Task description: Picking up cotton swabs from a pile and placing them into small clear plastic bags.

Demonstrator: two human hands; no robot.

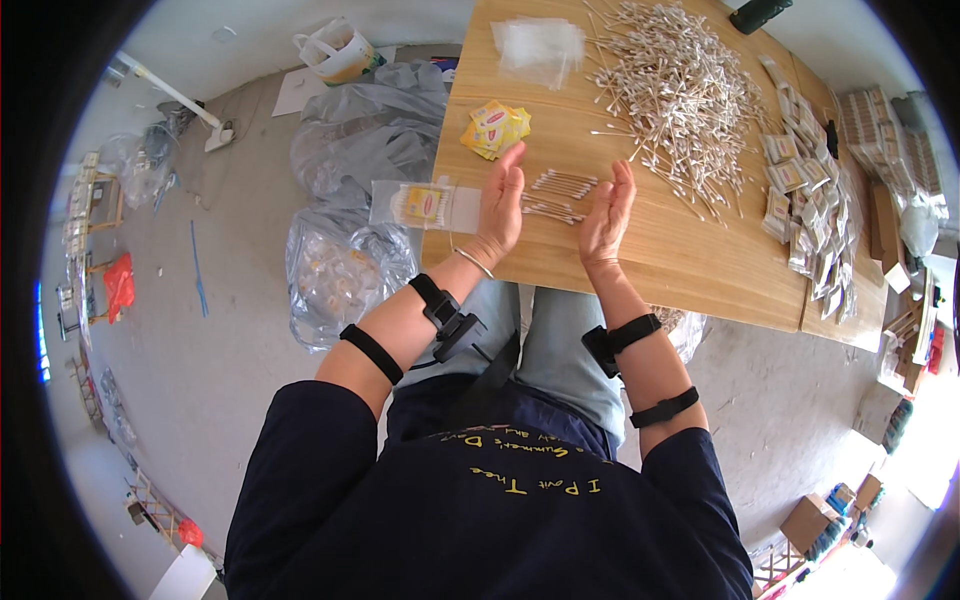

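Between my two hands lies a small row of cotton swabs (562,186) on the wooden table (690,265), their sticks running roughly left to right. My left hand (502,203) stands on edge at the swabs' left ends, fingers stretched out. Facing it at the right ends is my right hand (607,212), also with straight fingers. Neither hand grips anything. Left of my left hand, a clear plastic bag (458,210) with a yellow card (420,206) and swabs in it lies at the table's left edge. Just beyond sits a stack of yellow cards (495,130).
A big heap of loose cotton swabs (680,95) covers the far right of the table. Empty clear bags (540,50) are stacked at the far left. Filled packets (815,200) line the right side. Grey plastic sacks (370,130) lie on the floor at left.
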